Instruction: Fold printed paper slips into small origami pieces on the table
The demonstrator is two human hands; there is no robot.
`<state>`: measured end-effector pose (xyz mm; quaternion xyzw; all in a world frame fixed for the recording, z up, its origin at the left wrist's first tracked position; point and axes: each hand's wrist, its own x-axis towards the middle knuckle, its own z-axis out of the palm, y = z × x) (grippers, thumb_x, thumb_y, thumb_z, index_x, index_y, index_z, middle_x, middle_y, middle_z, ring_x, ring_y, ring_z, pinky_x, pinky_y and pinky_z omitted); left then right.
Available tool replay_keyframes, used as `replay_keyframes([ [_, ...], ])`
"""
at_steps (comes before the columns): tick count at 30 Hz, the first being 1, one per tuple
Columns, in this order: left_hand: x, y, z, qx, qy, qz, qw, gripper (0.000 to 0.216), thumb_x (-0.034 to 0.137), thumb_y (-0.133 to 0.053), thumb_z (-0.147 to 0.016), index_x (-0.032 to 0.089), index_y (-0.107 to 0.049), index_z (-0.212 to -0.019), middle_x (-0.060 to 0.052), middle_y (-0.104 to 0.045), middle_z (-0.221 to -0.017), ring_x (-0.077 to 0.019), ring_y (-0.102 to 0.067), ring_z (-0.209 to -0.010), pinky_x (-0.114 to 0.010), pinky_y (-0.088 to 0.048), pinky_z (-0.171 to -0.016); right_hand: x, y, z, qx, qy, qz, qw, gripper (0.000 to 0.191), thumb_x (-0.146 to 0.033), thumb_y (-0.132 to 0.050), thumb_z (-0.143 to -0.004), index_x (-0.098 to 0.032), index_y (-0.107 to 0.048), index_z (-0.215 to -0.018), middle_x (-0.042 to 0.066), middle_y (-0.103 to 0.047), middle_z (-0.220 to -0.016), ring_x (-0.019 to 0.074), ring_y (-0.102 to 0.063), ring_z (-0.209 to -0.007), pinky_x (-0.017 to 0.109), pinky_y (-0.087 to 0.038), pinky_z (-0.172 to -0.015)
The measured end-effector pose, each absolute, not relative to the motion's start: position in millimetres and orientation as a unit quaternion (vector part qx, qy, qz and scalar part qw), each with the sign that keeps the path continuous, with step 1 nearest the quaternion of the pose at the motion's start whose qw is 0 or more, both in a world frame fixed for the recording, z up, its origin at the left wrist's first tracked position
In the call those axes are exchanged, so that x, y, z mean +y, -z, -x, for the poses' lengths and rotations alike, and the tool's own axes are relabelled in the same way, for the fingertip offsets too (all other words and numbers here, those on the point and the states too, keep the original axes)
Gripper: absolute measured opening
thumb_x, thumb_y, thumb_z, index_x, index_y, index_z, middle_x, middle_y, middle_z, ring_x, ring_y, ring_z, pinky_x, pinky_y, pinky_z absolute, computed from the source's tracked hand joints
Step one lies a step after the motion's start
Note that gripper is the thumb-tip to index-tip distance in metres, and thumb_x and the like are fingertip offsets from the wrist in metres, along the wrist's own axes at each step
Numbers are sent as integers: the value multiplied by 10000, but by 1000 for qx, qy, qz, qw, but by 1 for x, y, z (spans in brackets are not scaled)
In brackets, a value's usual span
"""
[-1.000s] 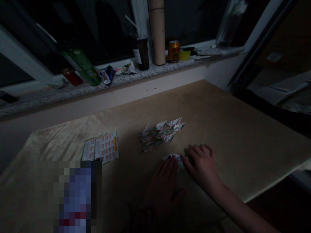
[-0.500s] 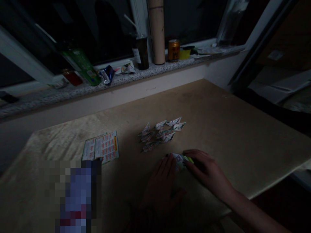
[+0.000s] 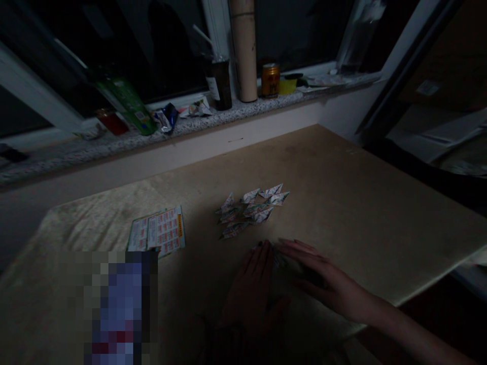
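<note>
The scene is dim. My left hand (image 3: 253, 284) lies flat on the brown table (image 3: 342, 192), fingers stretched forward. My right hand (image 3: 315, 276) reaches in from the right, fingers extended, over a small printed paper piece (image 3: 279, 261) that shows only partly between the two hands. Both hands press on or cover that piece. Just beyond the fingertips lies a cluster of several small folded paper shapes (image 3: 251, 210).
A printed sheet with rows of red marks (image 3: 158, 234) lies left of the hands. The stone window sill (image 3: 190, 124) carries a green packet (image 3: 125, 104), a dark cup with straw (image 3: 218, 83), a cardboard tube (image 3: 243, 50) and a gold can (image 3: 270, 80). The table's edge drops off at right.
My right hand has flattened and slid left over the paper piece, which now shows far less. My left hand has stayed almost still.
</note>
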<state>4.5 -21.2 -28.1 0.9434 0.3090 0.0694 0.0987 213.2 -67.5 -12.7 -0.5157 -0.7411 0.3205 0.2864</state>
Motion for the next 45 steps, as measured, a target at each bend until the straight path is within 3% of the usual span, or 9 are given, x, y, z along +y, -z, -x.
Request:
replay_keyframes([
  [4, -21, 30, -4, 314, -62, -943, 88, 753, 555, -427, -843, 52, -289, -1385, -175, -267, -1469, -284, -218, -1359, -417, -278, -1071, -59, 6, -215, -822, -245, 464, 219, 598, -224, -556, -854, -253, -318, -1402, 63, -313, -1467, 231, -222, -1362, 485, -156, -1121],
  [11, -21, 32, -3, 323, -82, -939, 78, 740, 590, -435, -824, 86, -355, -1360, -171, -296, -1459, -289, -224, -1357, -449, -262, -1077, -48, 2, -214, -872, -212, 403, 180, 625, -306, -596, -833, -257, -331, -1396, 68, -344, -1448, 242, -265, -1345, 488, -116, -1123],
  [16, -21, 37, -1, 354, -86, -926, 97, 854, 606, -472, -796, 81, -211, -1417, -172, -258, -1476, -301, -222, -1355, -449, -266, -1078, -45, 6, -218, -875, -218, 400, 167, 692, -336, -596, -828, -229, -260, -1423, 67, -375, -1432, 239, -236, -1356, 486, -56, -1129],
  [21, -15, 36, 7, 368, -111, -905, 180, 867, 449, -506, -838, 110, 13, -1444, -149, -277, -1475, -257, -286, -1337, -397, -355, -1038, -45, 7, -219, -883, -217, 396, 130, 706, -366, -560, -846, -221, -206, -1439, 70, -260, -1483, 244, -159, -1377, 493, -8, -1124],
  [26, -8, 34, 12, 355, -109, -908, 194, 732, 275, -462, -868, 143, -33, -1446, -122, -243, -1492, -233, -272, -1345, -390, -350, -1046, -45, 8, -212, -885, -215, 391, 131, 744, -379, -568, -836, -203, -178, -1445, 92, -199, -1500, 258, -163, -1375, 497, -11, -1120],
  [45, -8, 33, 11, 351, -69, -917, 176, 676, 265, -418, -887, 100, -66, -1439, -142, -266, -1479, -217, -234, -1357, -393, -311, -1076, -49, 14, -204, -885, -200, 412, 88, 764, -437, -511, -861, -180, -105, -1454, 109, -56, -1520, 238, -92, -1389, 468, 18, -1118],
])
